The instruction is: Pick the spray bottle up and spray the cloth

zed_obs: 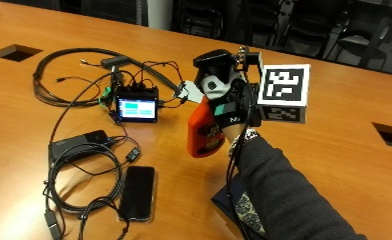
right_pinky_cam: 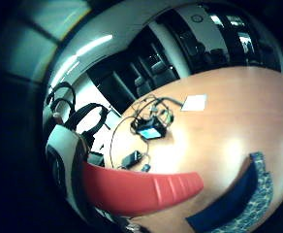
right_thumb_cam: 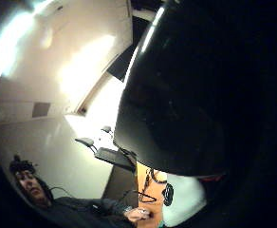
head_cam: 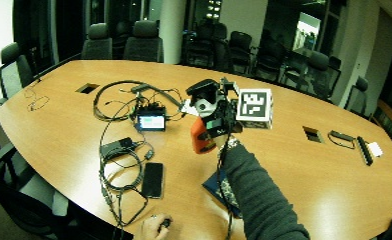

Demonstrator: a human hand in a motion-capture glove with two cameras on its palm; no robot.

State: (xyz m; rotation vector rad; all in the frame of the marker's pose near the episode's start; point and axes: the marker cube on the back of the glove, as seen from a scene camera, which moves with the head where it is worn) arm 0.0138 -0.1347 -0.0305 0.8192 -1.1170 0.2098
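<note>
**Bottle up off the table**

Now I see my right hand (zed_obs: 228, 102) wrapped around the neck of the orange bottle (zed_obs: 204, 131), fingers curled on it, holding it upright in the air above the table (zed_obs: 342, 140). Its white and black head sits at the top of my grip. The cloth (zed_obs: 239, 210), dark blue with a patterned edge, lies flat on the table near my sleeve, partly hidden by the forearm. From the palm, the bottle (right_pinky_cam: 141, 191) crosses close in front, with the cloth (right_pinky_cam: 243, 199) just beyond it. A phone (zed_obs: 138, 192), a small lit screen (zed_obs: 137, 109) and tangled cables (zed_obs: 83, 165) lie further off.
</note>
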